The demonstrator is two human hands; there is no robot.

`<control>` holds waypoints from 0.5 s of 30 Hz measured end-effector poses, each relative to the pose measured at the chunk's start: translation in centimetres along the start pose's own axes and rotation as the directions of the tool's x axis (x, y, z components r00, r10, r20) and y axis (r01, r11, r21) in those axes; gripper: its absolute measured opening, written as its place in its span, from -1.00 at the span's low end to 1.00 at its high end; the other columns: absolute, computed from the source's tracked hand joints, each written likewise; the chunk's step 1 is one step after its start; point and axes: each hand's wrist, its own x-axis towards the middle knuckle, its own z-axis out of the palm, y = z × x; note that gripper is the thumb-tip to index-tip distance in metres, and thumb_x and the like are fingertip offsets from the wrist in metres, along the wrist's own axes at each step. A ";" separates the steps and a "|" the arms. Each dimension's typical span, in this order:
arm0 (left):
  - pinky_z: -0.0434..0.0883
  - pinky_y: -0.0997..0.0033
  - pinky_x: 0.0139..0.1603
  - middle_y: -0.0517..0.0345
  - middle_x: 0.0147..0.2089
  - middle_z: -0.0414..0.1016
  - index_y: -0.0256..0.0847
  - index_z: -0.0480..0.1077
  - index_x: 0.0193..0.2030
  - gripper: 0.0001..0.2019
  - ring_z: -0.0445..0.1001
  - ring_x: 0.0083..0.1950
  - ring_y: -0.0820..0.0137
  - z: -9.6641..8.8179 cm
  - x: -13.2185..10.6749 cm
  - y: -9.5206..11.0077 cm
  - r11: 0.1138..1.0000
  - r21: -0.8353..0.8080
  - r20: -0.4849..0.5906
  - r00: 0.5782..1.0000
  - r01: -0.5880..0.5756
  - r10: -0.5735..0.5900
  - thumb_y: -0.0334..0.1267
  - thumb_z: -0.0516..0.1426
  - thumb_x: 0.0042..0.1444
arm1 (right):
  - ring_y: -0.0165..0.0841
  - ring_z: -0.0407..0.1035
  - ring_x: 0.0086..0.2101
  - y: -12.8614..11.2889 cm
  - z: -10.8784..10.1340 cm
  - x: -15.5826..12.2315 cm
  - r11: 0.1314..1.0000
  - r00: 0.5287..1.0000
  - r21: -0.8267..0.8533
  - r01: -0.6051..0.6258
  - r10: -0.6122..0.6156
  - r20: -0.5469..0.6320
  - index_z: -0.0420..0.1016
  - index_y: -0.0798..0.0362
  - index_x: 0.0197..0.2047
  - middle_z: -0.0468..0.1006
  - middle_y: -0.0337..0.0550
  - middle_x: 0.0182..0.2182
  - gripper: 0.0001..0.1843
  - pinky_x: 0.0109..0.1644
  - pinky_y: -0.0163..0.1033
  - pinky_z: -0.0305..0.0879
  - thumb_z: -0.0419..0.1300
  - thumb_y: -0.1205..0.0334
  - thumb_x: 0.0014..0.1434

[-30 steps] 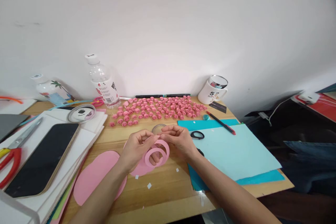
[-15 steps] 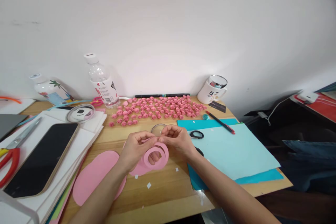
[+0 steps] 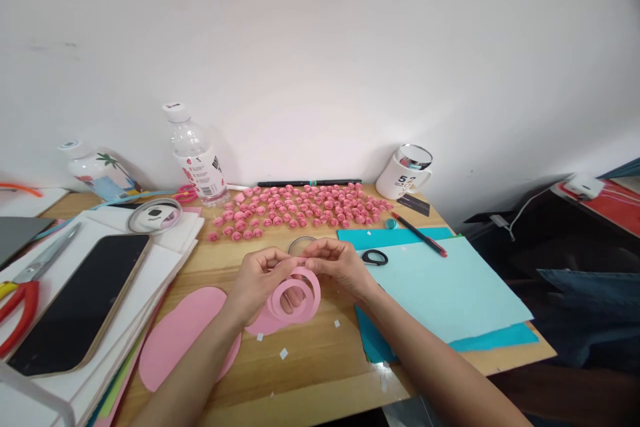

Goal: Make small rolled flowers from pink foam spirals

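My left hand [image 3: 259, 278] and my right hand [image 3: 339, 267] meet over the middle of the wooden desk [image 3: 310, 360]. Both pinch the upper end of a pink paper spiral strip [image 3: 295, 297], whose coils hang down between them. Several small pink paper roses [image 3: 300, 208] lie in rows behind my hands. A flat pink paper oval [image 3: 180, 337] rests on the desk beside my left forearm. A small roll of clear tape [image 3: 301, 244] sits just behind my fingers.
Light blue and teal paper sheets [image 3: 440, 287] with black scissors [image 3: 375, 257] and a red pencil [image 3: 419, 233] lie right. A phone [image 3: 80, 303], red-handled scissors [image 3: 20, 303], a tape ring [image 3: 154, 215], two bottles [image 3: 193, 153] and a white mug [image 3: 406, 172] surround them.
The spiral's coils have turned and shifted slightly left between my fingers; my hands stay in nearly the same place.
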 end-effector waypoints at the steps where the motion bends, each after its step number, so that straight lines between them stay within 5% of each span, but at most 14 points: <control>1: 0.29 0.61 -0.56 0.21 -0.54 0.46 -0.28 0.42 -0.46 -0.80 0.37 -0.57 0.55 0.0 0.0 0.0 1.000 -0.004 0.002 1.000 0.002 -0.002 -0.16 0.21 -0.07 | -0.40 0.46 -0.44 0.0 0.0 0.0 1.000 1.000 0.008 -0.010 0.010 -0.011 0.52 0.09 -0.41 0.60 -0.17 -0.40 -0.77 -0.31 -0.28 0.38 0.39 0.27 -0.21; 15: 0.30 0.57 -0.56 0.16 -0.51 0.49 -0.30 0.43 -0.46 -0.77 0.40 -0.56 0.50 0.2 0.1 0.0 0.999 -0.029 -0.038 0.999 0.020 -0.021 -0.14 0.23 -0.12 | -0.38 0.48 -0.49 0.1 0.1 0.0 0.997 0.997 0.056 -0.045 0.048 -0.062 0.52 0.14 -0.39 0.62 -0.09 -0.40 -0.74 -0.37 -0.30 0.38 0.39 0.27 -0.23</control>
